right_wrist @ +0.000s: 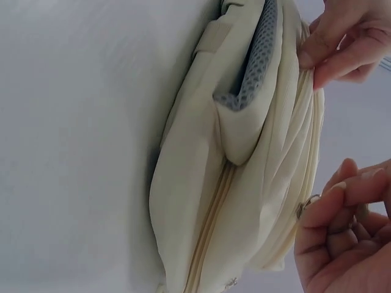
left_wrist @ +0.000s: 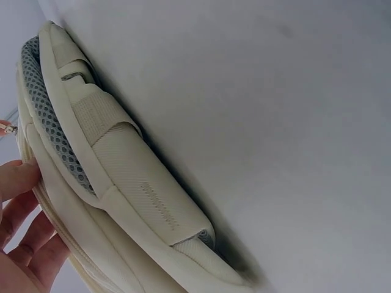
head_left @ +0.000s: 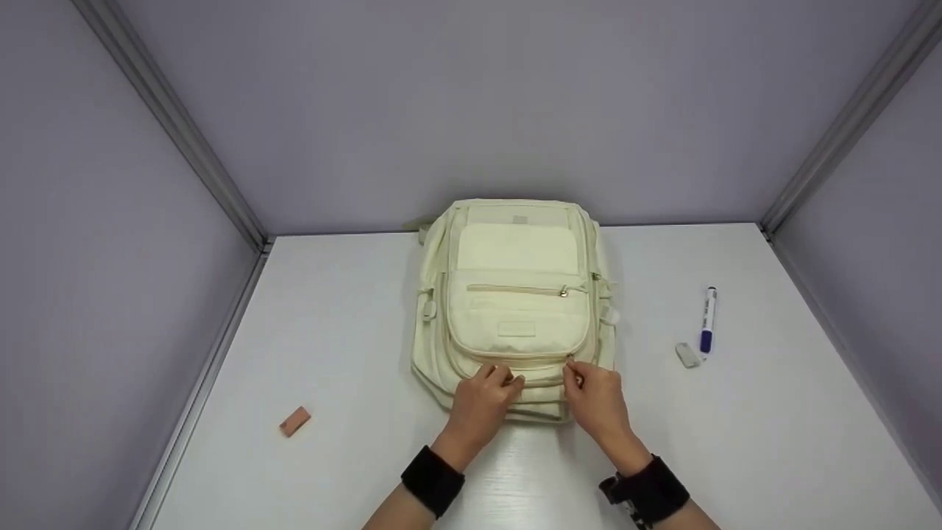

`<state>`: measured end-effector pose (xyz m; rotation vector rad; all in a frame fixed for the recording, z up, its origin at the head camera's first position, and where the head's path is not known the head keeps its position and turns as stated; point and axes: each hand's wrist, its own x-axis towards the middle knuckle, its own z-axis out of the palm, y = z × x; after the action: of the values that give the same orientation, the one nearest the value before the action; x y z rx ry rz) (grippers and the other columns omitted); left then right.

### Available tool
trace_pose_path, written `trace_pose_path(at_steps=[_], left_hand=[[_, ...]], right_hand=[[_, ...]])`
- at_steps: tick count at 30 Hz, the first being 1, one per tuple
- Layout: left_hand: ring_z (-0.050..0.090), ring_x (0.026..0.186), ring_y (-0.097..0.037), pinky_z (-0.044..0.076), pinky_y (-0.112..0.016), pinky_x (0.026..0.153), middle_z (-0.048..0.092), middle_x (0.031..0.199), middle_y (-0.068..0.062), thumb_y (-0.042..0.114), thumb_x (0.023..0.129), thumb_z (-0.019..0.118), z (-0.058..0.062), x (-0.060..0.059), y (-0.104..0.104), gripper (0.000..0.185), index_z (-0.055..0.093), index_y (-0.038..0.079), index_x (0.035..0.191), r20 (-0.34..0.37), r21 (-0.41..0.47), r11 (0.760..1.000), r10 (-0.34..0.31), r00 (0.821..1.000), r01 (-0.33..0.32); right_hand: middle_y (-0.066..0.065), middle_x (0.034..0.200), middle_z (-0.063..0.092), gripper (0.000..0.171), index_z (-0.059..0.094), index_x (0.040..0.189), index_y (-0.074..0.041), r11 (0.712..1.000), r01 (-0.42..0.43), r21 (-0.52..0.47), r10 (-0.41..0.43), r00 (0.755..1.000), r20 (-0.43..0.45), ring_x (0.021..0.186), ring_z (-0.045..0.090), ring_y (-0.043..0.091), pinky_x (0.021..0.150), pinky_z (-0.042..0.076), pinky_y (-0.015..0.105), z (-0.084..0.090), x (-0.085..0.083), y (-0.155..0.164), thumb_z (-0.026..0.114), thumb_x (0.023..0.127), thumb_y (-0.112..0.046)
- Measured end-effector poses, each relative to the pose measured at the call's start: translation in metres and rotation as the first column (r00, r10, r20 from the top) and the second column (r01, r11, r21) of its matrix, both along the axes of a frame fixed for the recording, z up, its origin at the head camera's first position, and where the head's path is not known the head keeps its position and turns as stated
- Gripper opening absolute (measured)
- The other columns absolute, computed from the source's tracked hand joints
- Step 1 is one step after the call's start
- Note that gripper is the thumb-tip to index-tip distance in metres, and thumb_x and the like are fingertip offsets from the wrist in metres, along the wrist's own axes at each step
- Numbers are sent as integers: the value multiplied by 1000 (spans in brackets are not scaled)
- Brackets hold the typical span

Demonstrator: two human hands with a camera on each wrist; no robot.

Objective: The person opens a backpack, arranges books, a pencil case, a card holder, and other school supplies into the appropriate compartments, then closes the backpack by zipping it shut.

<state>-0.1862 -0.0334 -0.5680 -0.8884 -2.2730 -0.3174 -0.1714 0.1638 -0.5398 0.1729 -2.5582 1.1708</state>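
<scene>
1. Right now I am watching a cream backpack (head_left: 515, 294) lying flat on the white table (head_left: 773, 442), its front pockets facing up and its near edge pointing at six o'clock toward the person.
2. My left hand (head_left: 482, 401) is pinching the fabric along the near edge of the backpack, fingers curling around the seam beside the zipper track; the left wrist view is showing the same fingers pressing against that edge.
3. My right hand (head_left: 596, 397) is gripping a small metal zipper pull (right_wrist: 307, 203) between thumb and fingertips, just at three o'clock from the left hand; the two hands are working close together but not touching.
4. Off at three o'clock from the backpack, a blue-capped marker (head_left: 708, 318) is lying well apart, with a small grey eraser (head_left: 687, 355) just beside its cap.
5. Over at eight o'clock, a pinkish eraser (head_left: 295, 421) is sitting alone near the table's left edge.
</scene>
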Motion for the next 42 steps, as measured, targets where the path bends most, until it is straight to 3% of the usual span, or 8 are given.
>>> trace_pose_path(at_steps=[12, 20, 23, 28, 30, 33, 37, 42], left_hand=[[60, 71, -16, 48, -28, 44, 60, 80, -2, 4, 79, 80, -1, 0, 3, 15, 79, 18, 85, -1, 26, 1000, 16, 1000, -16], [62, 76, -14, 53, -26, 57, 66, 83, 2, 8, 81, 78, 18, 12, 11, 7, 78, 13, 85, 248, 174, 982, 22, 968, -67], [65, 77, -11, 53, -24, 64, 69, 87, 0, 8, 89, 71, 27, 14, 17, 10, 76, 5, 98, 409, 344, 937, -92, 908, -60], [65, 76, -6, 52, -23, 66, 72, 89, -1, 22, 101, 58, 36, 9, 30, 28, 72, 1, 110, 648, 595, 784, -338, 683, -177], [62, 71, -5, 51, -23, 63, 71, 84, 1, 28, 101, 58, 36, 6, 33, 32, 73, 2, 110, 694, 612, 756, -370, 617, -234], [58, 67, -3, 49, -23, 60, 69, 83, 4, 30, 99, 60, 35, 2, 35, 31, 74, 4, 108, 736, 590, 758, -365, 571, -276], [59, 69, -3, 50, -22, 61, 70, 87, 1, 22, 99, 62, 32, -2, 33, 25, 73, 2, 108, 754, 585, 754, -367, 545, -301], [62, 62, -8, 53, -24, 57, 68, 83, -5, 1, 99, 56, 30, -4, 31, 20, 68, -5, 112, 763, 604, 731, -414, 497, -318]], right_hand=[[-5, 57, 62, 9, 73, 89, 5, 994, -38, -98, 38, 999, 2, 45, 52, 1, 38, 41, 21, 0, 9, -31, 65, 91, 2], [-7, 55, 59, 9, 71, 80, -2, 992, -33, -123, 36, 999, 28, 42, 50, 2, 39, 41, 23, 0, 12, -24, 70, 88, 0], [-7, 56, 59, 8, 70, 80, -3, 994, -33, -105, 35, 999, 19, 43, 51, 2, 40, 42, 23, -1, 13, -23, 71, 87, -1], [-9, 61, 57, 1, 72, 87, -3, 996, -73, -59, 74, 997, 2, 50, 51, 3, 46, 43, 23, -2, 15, -23, 71, 86, -2], [-9, 63, 57, 6, 72, 87, -6, 993, -110, -52, 109, 994, -8, 55, 51, 4, 49, 43, 23, -1, 15, -23, 72, 85, -1], [-9, 70, 60, 12, 73, 87, -9, 979, -196, -47, 196, 981, -10, 62, 55, 6, 53, 47, 24, 0, 13, -19, 74, 82, 2], [-4, 82, 67, 15, 76, 96, -7, 946, -321, -54, 323, 946, 33, 68, 58, 8, 57, 49, 24, 4, 8, -10, 73, 84, 2], [2, 87, 69, 17, 77, 97, -5, 947, -322, -5, 322, 947, -4, 67, 58, 11, 58, 49, 26, 12, -3, 2, 75, 82, 4]])
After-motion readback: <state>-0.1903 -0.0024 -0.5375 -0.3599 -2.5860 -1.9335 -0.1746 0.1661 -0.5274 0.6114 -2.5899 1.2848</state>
